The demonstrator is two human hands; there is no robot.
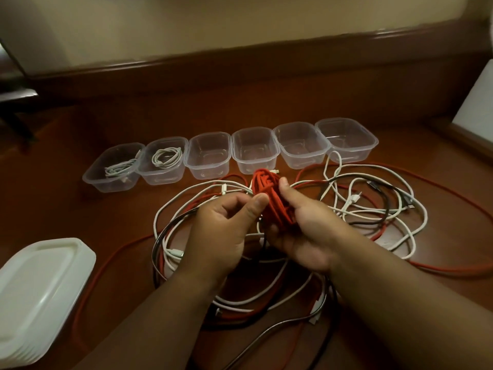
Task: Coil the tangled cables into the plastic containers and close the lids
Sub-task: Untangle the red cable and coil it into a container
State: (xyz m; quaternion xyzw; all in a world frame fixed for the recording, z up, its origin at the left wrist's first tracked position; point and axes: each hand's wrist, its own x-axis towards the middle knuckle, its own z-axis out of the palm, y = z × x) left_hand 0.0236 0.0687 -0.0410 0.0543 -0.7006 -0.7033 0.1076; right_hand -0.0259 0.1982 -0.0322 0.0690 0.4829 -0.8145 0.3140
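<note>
Head view, near to far: lids (40, 295) stacked at eight o'clock; left hand (224, 231) pinching, right hand (301, 231) wrapped round red coil (269, 198) (centre); tangled cables (373, 209) beneath; containers (253, 150) at twelve. Risk: trailing red strand snagging, loosening coil.

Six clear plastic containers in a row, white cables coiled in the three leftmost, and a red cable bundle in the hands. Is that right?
Not quite: the head view shows white cables in only the two leftmost clear plastic containers; the third holds none. Six in the row and the red cable bundle in both hands are right.
</note>
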